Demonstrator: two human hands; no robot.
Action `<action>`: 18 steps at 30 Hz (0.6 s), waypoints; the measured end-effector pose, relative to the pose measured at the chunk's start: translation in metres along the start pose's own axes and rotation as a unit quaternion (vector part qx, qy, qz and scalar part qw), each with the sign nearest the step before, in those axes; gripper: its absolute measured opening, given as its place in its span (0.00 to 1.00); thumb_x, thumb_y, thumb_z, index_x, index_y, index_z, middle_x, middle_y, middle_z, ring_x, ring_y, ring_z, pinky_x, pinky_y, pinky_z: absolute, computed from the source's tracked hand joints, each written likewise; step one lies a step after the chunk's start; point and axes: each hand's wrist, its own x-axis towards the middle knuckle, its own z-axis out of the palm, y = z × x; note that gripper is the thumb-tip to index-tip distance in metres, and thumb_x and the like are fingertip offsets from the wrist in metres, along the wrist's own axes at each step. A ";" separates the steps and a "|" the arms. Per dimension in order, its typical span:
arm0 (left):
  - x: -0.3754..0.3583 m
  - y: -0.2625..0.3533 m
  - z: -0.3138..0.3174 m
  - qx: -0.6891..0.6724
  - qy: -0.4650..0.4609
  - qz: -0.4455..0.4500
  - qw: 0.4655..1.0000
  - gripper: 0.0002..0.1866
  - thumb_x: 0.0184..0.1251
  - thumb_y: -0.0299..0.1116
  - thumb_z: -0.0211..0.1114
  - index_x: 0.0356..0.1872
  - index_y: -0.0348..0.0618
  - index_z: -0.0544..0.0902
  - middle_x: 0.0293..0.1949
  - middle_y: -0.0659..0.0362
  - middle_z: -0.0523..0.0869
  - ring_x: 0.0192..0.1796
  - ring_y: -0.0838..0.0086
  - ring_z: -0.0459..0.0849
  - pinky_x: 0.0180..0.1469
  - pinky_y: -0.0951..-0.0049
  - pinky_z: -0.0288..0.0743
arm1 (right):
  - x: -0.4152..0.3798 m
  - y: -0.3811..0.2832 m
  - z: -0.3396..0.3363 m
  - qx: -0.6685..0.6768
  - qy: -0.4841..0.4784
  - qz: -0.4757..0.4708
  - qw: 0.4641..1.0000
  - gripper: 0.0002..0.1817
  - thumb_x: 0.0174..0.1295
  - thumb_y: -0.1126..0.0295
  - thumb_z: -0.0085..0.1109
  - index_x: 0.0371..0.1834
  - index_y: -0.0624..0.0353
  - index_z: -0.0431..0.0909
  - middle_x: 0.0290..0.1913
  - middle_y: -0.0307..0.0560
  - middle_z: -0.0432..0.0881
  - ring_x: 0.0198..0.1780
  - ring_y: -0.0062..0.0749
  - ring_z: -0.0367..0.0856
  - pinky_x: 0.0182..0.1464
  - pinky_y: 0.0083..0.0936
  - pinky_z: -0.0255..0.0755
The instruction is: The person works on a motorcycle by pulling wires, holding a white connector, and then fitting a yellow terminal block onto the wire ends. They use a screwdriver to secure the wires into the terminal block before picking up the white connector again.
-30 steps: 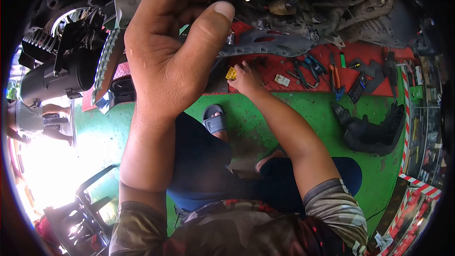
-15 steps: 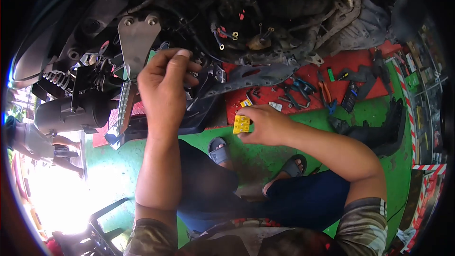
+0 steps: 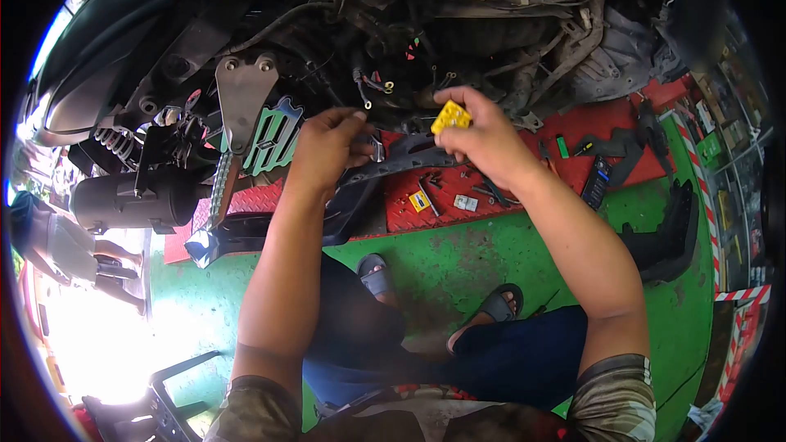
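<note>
My right hand (image 3: 483, 137) grips a small yellow block (image 3: 451, 118) between thumb and fingers, in front of the vehicle's open underside. My left hand (image 3: 329, 144) is raised beside it, fingers curled with thumb and fingertips together; whatever they hold, if anything, is too small to make out. Loose wires with ring terminals (image 3: 378, 86) hang just above and between the hands. A grey metal bracket (image 3: 244, 98) and a green finned part (image 3: 273, 137) are left of my left hand.
A red mat (image 3: 401, 211) holds a yellow-and-white box (image 3: 419, 200), a white packet (image 3: 466, 203) and several tools. A black muffler (image 3: 135, 196) is at the left. Black panels lie right. At the far left stands another person (image 3: 70, 245).
My right hand has lifted the yellow block up and to the right, toward the vehicle. My left hand has shifted right and slightly down. The view has shifted a little.
</note>
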 end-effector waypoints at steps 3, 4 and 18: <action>0.000 -0.012 0.007 0.010 -0.058 -0.047 0.997 0.20 0.79 0.44 0.64 0.55 0.35 0.85 0.43 0.55 0.91 0.34 0.76 0.88 0.40 0.74 0.82 | 0.015 -0.003 -0.007 0.046 0.016 0.021 0.999 0.30 0.57 0.74 0.72 0.64 0.63 0.75 0.41 0.41 0.83 0.37 0.21 0.81 0.34 0.22 0.75; 0.000 -0.012 0.010 0.002 -0.093 -0.068 0.993 0.21 0.80 0.45 0.64 0.57 0.35 0.84 0.44 0.54 0.91 0.37 0.75 0.88 0.43 0.73 0.84 | 0.016 -0.005 -0.007 -0.037 0.028 0.008 0.999 0.29 0.57 0.73 0.72 0.64 0.62 0.76 0.43 0.41 0.83 0.38 0.22 0.81 0.36 0.23 0.77; -0.010 -0.030 0.036 -0.151 -0.157 -0.153 0.964 0.10 0.80 0.35 0.59 0.49 0.39 0.80 0.43 0.52 0.87 0.44 0.68 0.89 0.47 0.65 0.86 | 0.007 -0.020 -0.044 -0.299 -0.068 -0.003 0.952 0.40 0.62 0.59 0.75 0.76 0.60 0.70 0.48 0.53 0.88 0.47 0.35 0.87 0.53 0.31 0.80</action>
